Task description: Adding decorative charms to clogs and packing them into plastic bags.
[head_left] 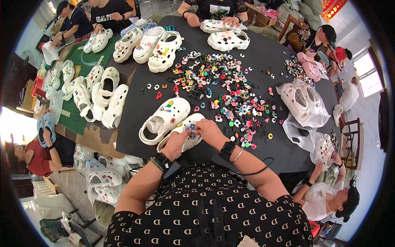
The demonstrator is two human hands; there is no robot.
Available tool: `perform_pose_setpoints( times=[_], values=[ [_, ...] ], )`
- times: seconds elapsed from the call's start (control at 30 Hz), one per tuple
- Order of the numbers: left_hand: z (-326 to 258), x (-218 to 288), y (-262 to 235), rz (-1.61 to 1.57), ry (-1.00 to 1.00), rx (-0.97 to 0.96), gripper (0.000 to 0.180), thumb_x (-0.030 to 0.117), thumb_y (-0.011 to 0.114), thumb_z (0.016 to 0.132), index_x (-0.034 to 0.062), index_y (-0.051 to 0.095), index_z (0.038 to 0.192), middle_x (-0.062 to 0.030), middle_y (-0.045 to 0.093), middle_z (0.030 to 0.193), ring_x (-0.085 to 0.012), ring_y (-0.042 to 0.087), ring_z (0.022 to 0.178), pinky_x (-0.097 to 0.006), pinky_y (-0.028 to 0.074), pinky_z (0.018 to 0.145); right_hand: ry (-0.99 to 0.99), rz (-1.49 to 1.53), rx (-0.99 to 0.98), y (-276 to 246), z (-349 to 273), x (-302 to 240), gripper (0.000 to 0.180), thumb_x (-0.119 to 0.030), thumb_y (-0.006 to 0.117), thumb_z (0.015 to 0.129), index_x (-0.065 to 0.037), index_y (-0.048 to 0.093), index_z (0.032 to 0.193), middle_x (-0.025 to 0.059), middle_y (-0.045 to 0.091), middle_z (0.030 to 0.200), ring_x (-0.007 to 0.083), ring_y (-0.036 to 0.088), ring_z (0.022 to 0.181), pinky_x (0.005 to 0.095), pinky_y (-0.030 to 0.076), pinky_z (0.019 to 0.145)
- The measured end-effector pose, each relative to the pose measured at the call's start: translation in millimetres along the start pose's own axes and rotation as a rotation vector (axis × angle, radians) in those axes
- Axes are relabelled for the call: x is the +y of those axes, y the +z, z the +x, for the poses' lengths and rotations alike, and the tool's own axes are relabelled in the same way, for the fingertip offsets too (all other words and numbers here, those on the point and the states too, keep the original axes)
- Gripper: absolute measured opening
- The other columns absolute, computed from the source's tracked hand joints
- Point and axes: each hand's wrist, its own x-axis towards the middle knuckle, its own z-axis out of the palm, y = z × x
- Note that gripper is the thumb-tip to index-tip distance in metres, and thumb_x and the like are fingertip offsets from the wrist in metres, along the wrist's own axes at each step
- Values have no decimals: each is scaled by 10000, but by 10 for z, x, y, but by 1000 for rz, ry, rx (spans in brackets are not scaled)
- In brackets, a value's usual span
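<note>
Both hands are at a white foam clog [195,143] at the table's near edge. My left hand [175,144] is closed on the clog's side, its fingertips reaching the top. My right hand [209,131] pinches at a small blue shoe charm [192,127] on the clog's upper; the fingertips partly cover it. A second white clog [177,110] lies just left of and beyond this one, with several charms in its holes and clear plastic inside its opening.
Loose colourful charms [236,105] spread over the black table [263,158]. White clogs [164,55] stand at the far left, others [105,96] beside a green mat [78,119]. Bagged clogs [302,103] lie at the right. Several people work around the table.
</note>
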Motion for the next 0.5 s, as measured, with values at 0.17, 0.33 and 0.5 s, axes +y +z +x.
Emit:
perform_pose_setpoints(
  times=[0.17,0.33,0.5],
  values=[
    [-1,3,-3,-2,-19,16,304,106,631,872,-107,594,1087,-133,662,1018,-213,674,832,-335,547,687,22,-4,-63,-22,34,34,201,-97,720,707,-41,602,860,132,581,822,333,592,779,425,481,679],
    [72,-59,-82,8,-24,-25,349,113,632,877,-86,556,1153,-144,649,1055,-226,675,862,-355,551,718,61,-150,80,-145,103,-76,508,-114,802,621,-86,533,1050,116,562,1037,329,548,979,454,457,802],
    [75,-87,-53,-61,3,-80,354,127,638,867,-94,572,1136,-140,653,1057,-232,668,889,-349,543,746,91,-136,27,-78,128,106,849,-126,837,570,-90,441,1321,129,518,1267,335,466,1189,403,395,995]
  ],
)
